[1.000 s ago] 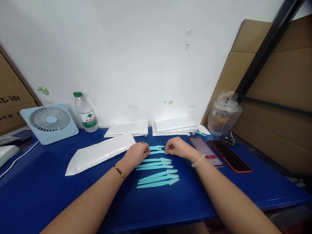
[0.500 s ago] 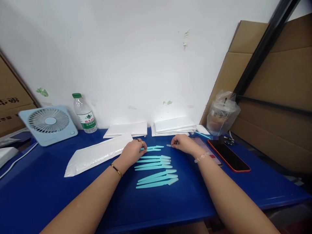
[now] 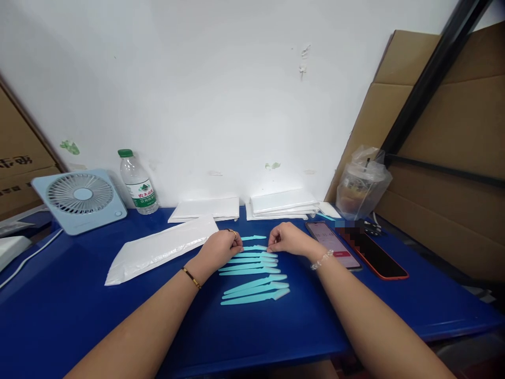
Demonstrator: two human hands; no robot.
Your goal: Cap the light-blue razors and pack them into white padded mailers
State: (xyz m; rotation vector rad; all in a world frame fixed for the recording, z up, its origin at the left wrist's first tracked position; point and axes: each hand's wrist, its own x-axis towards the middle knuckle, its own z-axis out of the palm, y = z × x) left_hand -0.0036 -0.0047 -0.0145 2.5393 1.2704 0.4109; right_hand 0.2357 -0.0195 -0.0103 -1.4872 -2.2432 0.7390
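My left hand (image 3: pixel 221 249) has its fingers pinched on the handle end of a teal eyebrow razor (image 3: pixel 254 247). At that razor's blade end, the fingertips of my right hand (image 3: pixel 288 239) are closed on a small clear cap (image 3: pixel 263 248), partly hidden by the fingers. Just beyond lies another teal razor (image 3: pixel 254 238), its handle end behind my left hand. Nearer to me, several teal razors lie roughly side by side, blade ends to the right; the closest razor (image 3: pixel 252 299) has a pale cap over its blade.
A white padded envelope (image 3: pixel 158 251) lies left of my hands. More white envelopes (image 3: pixel 282 202) are stacked against the wall. A blue fan (image 3: pixel 82 200) and a water bottle (image 3: pixel 139 184) stand left; two phones (image 3: pixel 373 252) (image 3: pixel 335 247) and a bagged drink cup (image 3: pixel 361 184) are right.
My right hand has moved left and nearer, bringing the clear cap to the razor's blade end. My left hand has shifted slightly right and nearer with the razor.
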